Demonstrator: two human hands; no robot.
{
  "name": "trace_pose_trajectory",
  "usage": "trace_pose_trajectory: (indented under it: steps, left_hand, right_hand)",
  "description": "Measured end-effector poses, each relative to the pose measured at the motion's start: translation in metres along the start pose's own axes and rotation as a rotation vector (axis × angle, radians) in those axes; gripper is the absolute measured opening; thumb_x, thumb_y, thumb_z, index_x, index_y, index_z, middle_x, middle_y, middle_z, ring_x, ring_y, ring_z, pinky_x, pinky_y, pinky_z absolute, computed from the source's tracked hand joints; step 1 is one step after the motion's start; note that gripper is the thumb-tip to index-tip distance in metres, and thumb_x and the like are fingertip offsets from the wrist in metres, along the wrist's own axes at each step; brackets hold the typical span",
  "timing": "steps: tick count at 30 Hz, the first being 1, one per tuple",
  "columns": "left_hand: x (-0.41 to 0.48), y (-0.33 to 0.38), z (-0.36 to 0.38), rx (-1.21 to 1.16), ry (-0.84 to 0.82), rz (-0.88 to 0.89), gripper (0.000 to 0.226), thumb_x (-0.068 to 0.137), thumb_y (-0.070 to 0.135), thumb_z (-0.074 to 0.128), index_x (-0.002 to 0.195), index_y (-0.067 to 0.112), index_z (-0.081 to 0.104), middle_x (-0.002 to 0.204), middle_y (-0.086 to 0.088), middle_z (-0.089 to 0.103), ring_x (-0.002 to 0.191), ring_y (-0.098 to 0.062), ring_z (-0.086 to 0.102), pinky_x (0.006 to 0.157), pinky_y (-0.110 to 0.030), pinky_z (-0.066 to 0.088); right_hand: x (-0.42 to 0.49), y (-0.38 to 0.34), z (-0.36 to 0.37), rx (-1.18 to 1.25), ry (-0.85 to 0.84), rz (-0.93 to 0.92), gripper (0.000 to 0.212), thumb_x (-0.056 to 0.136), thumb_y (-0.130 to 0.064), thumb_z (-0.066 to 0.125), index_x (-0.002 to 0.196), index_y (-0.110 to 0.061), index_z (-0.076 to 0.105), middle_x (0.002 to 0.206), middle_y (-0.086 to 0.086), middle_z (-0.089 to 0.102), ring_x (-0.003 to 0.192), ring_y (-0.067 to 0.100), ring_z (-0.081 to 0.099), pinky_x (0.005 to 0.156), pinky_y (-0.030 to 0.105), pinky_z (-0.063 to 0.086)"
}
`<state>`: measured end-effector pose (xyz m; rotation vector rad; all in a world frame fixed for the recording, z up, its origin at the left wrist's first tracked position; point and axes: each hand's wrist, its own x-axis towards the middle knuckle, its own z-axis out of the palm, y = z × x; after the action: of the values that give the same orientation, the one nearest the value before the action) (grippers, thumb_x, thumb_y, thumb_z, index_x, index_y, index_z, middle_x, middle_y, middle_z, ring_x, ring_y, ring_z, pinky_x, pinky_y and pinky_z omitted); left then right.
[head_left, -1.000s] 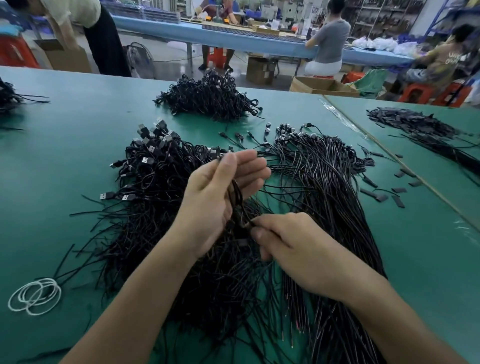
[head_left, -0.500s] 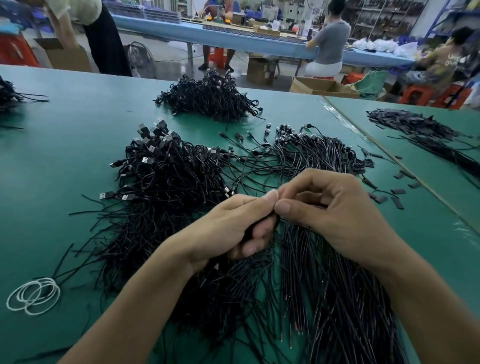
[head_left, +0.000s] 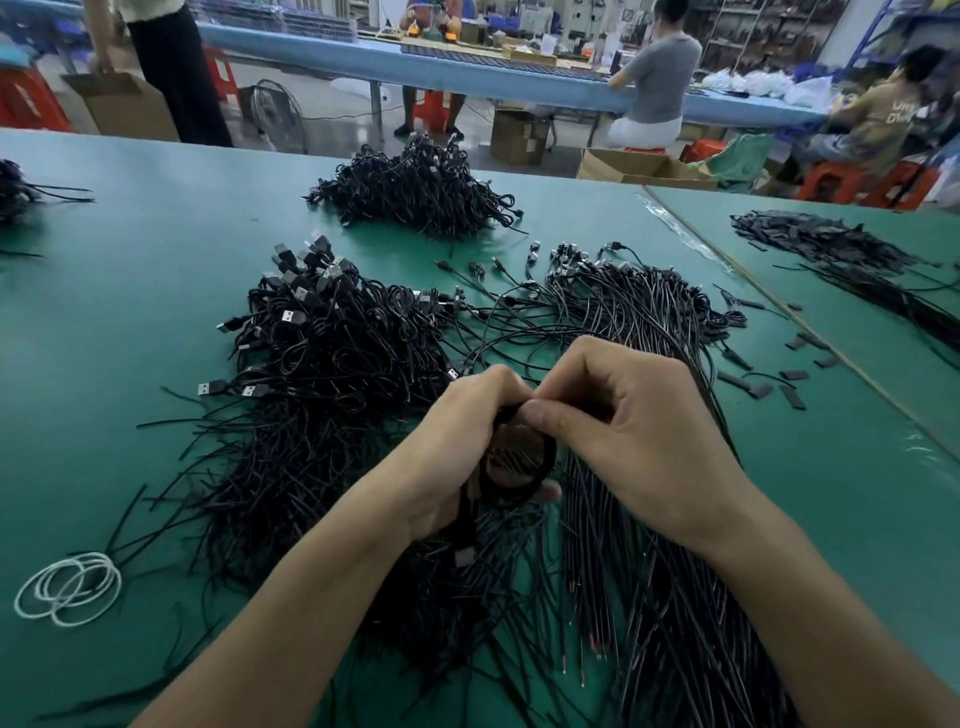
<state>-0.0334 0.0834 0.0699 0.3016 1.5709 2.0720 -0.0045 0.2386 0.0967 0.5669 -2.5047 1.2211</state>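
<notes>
Over the pile (head_left: 322, 364), my left hand (head_left: 457, 447) now grips a formed coil (head_left: 549, 457); my right hand (head_left: 639, 441), moved up, pinches its top.

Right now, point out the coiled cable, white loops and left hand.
coiled cable (head_left: 548, 462), head view, right edge of the coil.
white loops (head_left: 67, 590), head view, where the strands cross.
left hand (head_left: 457, 441), head view, back of the hand.
</notes>
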Motion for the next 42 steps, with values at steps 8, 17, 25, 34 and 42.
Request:
trace_pose_trajectory:
  steps: [8,17,25,34,42]
  left_hand:
    - [0.003,-0.004,-0.006,0.19,0.108,-0.08,0.056,0.1,0.058,0.033,0.077,0.02,0.068,0.05,-0.004,0.051,0.03,-0.012,0.033,0.036,-0.011,0.023]
    - [0.005,-0.001,-0.022,0.079,0.415,0.154,0.065,0.1,0.059,0.039,0.049,0.024,0.059,0.044,0.008,0.033,0.036,-0.008,0.022,0.036,-0.021,0.014]
    - [0.005,0.0,-0.022,0.068,0.518,0.239,0.058,0.099,0.049,0.05,0.052,0.016,0.057,0.04,0.009,0.043,0.034,-0.004,0.026,0.034,-0.02,0.017]
    - [0.001,0.002,-0.023,0.056,0.484,0.292,0.054,0.101,0.039,0.052,0.058,0.008,0.06,0.038,0.008,0.043,0.031,-0.004,0.023,0.031,-0.019,0.015]
    - [-0.002,0.0,-0.007,0.187,0.122,0.224,0.038,0.102,0.035,0.047,0.07,0.026,0.067,0.043,0.009,0.035,0.032,-0.006,0.023,0.036,-0.011,0.019]
  right_hand:
    - [0.001,0.011,0.019,0.044,0.143,-0.023,0.007,0.088,-0.026,0.072,0.085,-0.024,0.066,0.08,-0.012,0.068,0.073,0.006,0.065,0.067,0.014,0.047]
    - [-0.024,0.05,0.063,-0.148,-0.141,0.543,0.072,0.087,-0.077,0.024,0.08,-0.016,0.063,0.071,-0.003,0.062,0.062,0.017,0.058,0.058,0.036,0.048]
    - [-0.031,0.051,0.08,-0.55,-0.292,0.465,0.026,0.098,-0.047,0.052,0.096,-0.023,0.062,0.094,-0.009,0.051,0.078,0.014,0.055,0.062,0.029,0.042]
    - [-0.019,0.04,0.027,-0.353,-0.216,0.564,0.014,0.092,-0.042,0.065,0.081,-0.033,0.064,0.083,-0.016,0.061,0.071,0.0,0.06,0.057,0.014,0.043]
    - [-0.002,0.003,0.016,0.31,0.254,0.173,0.01,0.089,-0.018,0.072,0.081,-0.023,0.074,0.07,-0.004,0.07,0.061,0.008,0.06,0.059,0.026,0.051]
